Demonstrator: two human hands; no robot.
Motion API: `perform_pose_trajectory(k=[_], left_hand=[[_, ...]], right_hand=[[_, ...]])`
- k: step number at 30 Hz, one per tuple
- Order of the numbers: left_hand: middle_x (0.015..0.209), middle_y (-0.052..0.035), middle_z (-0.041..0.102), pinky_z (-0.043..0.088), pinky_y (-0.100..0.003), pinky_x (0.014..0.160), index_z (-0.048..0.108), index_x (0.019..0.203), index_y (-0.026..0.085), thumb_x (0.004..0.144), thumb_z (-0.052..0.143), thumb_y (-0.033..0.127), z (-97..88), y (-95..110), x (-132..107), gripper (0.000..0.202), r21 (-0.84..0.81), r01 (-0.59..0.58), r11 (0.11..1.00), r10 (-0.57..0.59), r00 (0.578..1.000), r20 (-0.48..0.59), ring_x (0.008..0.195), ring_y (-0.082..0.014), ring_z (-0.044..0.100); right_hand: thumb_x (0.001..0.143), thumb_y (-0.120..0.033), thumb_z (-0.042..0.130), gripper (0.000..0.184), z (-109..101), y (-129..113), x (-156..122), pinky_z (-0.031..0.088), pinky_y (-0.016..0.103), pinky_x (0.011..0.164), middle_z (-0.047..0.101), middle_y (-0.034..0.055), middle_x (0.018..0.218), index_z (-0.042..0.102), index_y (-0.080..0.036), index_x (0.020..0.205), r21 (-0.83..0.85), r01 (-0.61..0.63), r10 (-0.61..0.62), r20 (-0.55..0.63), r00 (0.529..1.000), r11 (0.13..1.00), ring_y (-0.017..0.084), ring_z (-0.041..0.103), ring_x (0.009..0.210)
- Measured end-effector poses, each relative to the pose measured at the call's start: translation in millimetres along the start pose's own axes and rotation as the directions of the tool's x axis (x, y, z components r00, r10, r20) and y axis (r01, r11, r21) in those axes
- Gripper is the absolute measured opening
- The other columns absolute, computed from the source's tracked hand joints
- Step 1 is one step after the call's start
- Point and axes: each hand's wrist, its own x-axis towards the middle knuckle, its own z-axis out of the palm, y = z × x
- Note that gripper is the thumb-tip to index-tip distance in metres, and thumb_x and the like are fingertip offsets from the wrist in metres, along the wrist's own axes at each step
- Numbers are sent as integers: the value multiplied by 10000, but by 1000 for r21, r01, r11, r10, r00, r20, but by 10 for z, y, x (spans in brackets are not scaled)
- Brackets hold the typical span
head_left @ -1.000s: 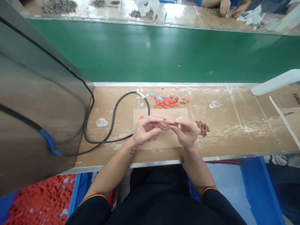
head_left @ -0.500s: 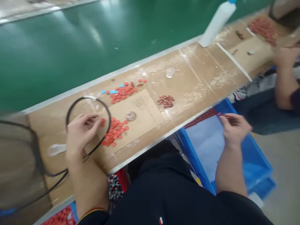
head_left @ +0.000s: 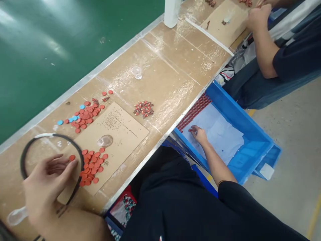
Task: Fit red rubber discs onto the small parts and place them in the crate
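My left hand (head_left: pixel 47 180) hovers open over the edge of a brown card sheet (head_left: pixel 122 134), nearest a heap of red discs (head_left: pixel 91 165), with one loose disc (head_left: pixel 72 157) by its fingertips. A black rubber cable (head_left: pixel 50 140) loops around and behind that hand. My right hand (head_left: pixel 199 135) reaches into a blue plastic crate (head_left: pixel 250 140) above pale paper, its fingertips pinched on a small red piece. Close by lies a row of red parts (head_left: pixel 194 110) along the crate's near corner.
More red and blue discs (head_left: pixel 82 115) and a pile of red-and-metal parts (head_left: pixel 143 108) lie on the brown-covered bench. Clear cups stand nearby. A green belt runs behind. A co-worker's hands (head_left: pixel 258 16) work at upper right.
The view has swung further right. My right hand has moved down from the crate's rim onto the paper inside. My left hand has moved lower left and opened wider.
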Motion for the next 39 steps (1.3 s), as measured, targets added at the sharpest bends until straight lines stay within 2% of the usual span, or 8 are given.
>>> perform_pose_trajectory(k=[4,8,11,19,27,33,39], left_hand=[[743,14,667,504,-318,696,659,902,252,383,748,559,34,-76,42,609,-23,-39,999,39,999,-6,723,-184,617],[790,16,687,504,-296,707,684,976,251,451,767,540,13,-199,94,606,-51,-75,996,75,997,10,731,-161,626],[773,13,690,503,-291,695,702,969,245,457,775,541,-4,-217,92,595,-51,-95,994,95,995,2,727,-161,633],[704,5,692,497,-283,635,726,873,219,391,796,512,19,-197,99,569,-91,-79,993,76,996,-44,681,-164,621],[718,5,690,497,-278,638,735,880,214,391,804,507,-10,-302,149,575,-86,-83,993,81,996,-36,688,-161,618],[797,-5,702,516,-330,676,719,906,257,523,783,514,-38,-251,90,466,-22,-121,992,121,993,12,752,-205,636],[839,-14,704,542,-395,742,717,936,274,582,786,507,-72,-323,83,429,-5,-167,986,167,985,31,771,-236,645]], right_hand=[[959,-277,625,280,128,-23,-6,571,328,802,809,63,977,688,-226,1226,-45,60,-56,70,996,997,214,735,893],[951,-259,598,309,185,-72,21,555,312,770,812,66,996,674,-241,1250,-88,93,-83,117,990,992,229,736,894],[967,-259,573,324,195,-101,45,555,317,771,811,78,1022,670,-236,1276,-118,108,-91,137,986,987,236,738,908],[1018,-304,580,309,232,-139,92,577,323,791,811,61,1013,678,-240,1304,-162,126,-99,168,981,979,216,745,888],[1061,-508,621,367,243,-137,70,622,374,846,756,51,1031,698,-171,1184,-168,116,-89,157,984,979,174,727,887],[1054,-479,648,323,261,-129,74,627,372,846,734,36,1020,695,-172,1140,-167,77,-50,160,986,983,167,713,882],[1043,-458,673,298,263,-146,81,631,367,843,729,37,1041,697,-172,1124,-117,53,-34,158,987,992,163,708,890]])
